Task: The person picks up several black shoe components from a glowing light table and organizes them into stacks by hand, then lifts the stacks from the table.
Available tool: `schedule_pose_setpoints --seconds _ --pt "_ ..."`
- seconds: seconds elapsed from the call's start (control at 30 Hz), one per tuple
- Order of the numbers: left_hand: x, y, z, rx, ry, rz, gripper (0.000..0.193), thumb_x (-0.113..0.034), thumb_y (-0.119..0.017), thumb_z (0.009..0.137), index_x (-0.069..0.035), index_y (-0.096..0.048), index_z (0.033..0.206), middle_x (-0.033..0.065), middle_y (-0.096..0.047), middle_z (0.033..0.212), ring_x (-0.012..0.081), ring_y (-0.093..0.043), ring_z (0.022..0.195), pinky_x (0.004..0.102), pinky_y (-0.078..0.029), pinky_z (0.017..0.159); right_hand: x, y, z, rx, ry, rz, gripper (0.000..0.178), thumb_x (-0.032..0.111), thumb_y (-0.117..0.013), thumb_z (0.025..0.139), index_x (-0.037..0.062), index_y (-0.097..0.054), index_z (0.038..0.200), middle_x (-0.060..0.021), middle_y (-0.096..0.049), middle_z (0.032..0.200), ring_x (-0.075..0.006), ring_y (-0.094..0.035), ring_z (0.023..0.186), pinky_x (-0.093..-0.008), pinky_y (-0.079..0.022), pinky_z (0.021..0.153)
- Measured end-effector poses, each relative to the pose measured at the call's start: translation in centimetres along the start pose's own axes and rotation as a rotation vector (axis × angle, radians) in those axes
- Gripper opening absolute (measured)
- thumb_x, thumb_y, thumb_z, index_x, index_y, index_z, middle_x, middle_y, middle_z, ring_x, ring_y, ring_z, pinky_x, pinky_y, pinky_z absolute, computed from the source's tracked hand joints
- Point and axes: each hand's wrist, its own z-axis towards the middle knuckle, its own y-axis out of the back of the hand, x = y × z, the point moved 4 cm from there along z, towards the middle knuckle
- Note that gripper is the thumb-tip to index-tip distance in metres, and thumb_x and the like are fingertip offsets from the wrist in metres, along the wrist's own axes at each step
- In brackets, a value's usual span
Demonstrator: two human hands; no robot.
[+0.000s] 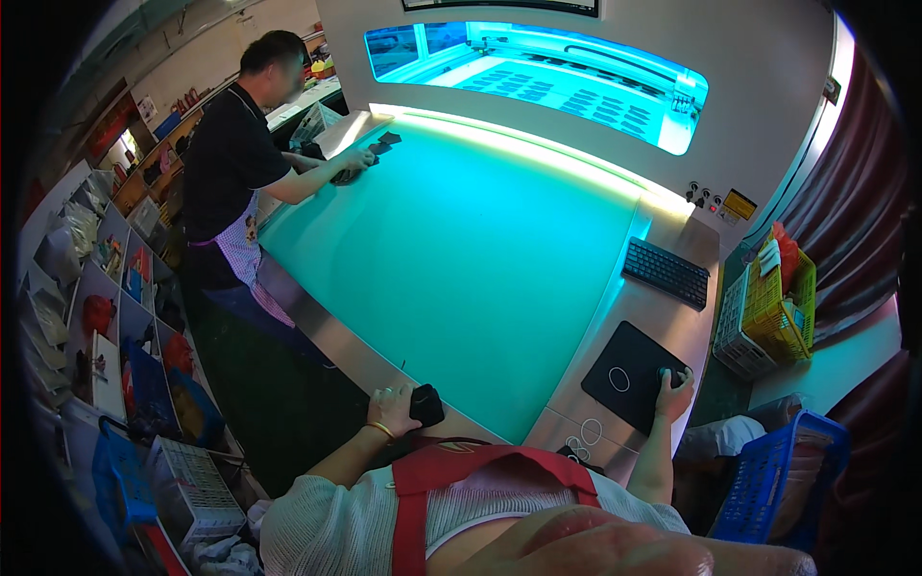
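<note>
My left hand (pixel 392 411), with a ring and a bracelet on it, is at the near metal edge of the table. Its fingers are closed against a small black object (pixel 427 405) that could be a stack of dark pieces; I cannot make out its kind. Over on the right, my right hand (pixel 676 388) is wrapped round a dark computer mouse (pixel 665 373) on a black mouse pad (pixel 624 372). The mouse is partly hidden by my fingers. Behind the pad lies a black keyboard (pixel 667 273) on the metal border.
A wide turquoise work surface (pixel 451 259) leads to a machine with a lit window (pixel 538 82), dark pieces inside. Across at the far left, a co-worker (pixel 226 163) handles dark pieces (pixel 386 143). Yellow (pixel 780 298) and blue (pixel 783 475) baskets stand right; shelves (pixel 106 298) line the left.
</note>
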Motion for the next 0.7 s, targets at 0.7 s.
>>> schedule_pose_setpoints --seconds 0.7 --pt "0.1 0.3 -0.1 -0.034 -0.025 -0.036 0.072 -0.043 -0.086 0.062 -0.010 -0.053 0.117 0.0125 -0.066 0.100 0.0315 -0.064 0.095 0.0446 -0.045 0.084 -0.9 -0.4 0.2 0.002 0.013 -0.046 0.054 0.034 -0.073 0.085 0.0057 -0.056 0.128 -0.0151 -0.068 0.112 -0.0332 -0.063 0.104 -0.0419 -0.049 0.092"
